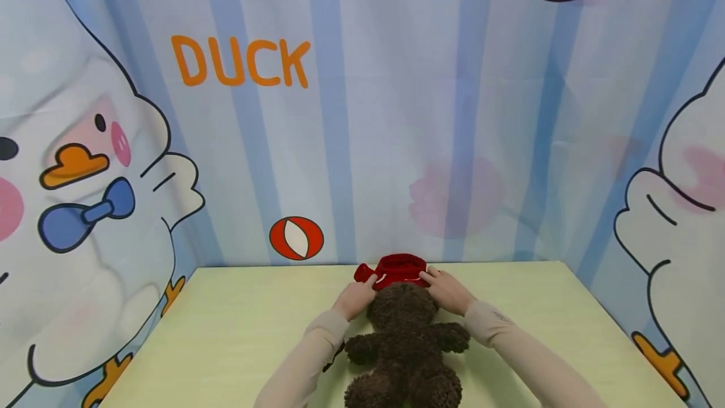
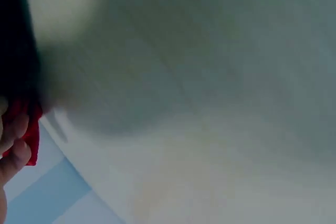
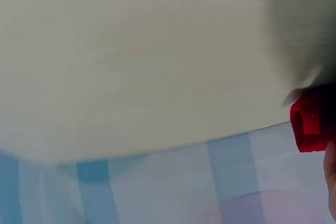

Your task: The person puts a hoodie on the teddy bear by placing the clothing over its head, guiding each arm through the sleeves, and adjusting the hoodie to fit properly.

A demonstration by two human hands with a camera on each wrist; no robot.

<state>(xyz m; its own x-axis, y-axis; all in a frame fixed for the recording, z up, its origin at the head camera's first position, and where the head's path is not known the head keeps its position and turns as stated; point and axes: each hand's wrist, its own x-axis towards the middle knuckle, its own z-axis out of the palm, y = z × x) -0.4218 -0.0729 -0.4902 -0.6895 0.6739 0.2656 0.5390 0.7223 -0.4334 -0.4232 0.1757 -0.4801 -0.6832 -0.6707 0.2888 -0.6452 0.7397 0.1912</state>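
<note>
A dark brown teddy bear (image 1: 409,336) lies on the table with its arms spread, the head toward the far edge. At the top of its head is a small red garment (image 1: 401,266) with whitish trim and a sleeve-like part sticking out to the left. My left hand (image 1: 355,299) pinches the garment's left edge, and my right hand (image 1: 449,291) grips the right edge. In the left wrist view, curled fingers (image 2: 20,153) hold red cloth at the frame's edge. A tube-like opening of the red cloth (image 3: 307,124) shows in the right wrist view.
The pale yellow table (image 1: 249,320) ends at a striped blue and white curtain (image 1: 385,112) printed with ducks and a ball. Something dark and thin (image 1: 334,357) lies beside the bear's left-hand side, mostly hidden by the sleeve.
</note>
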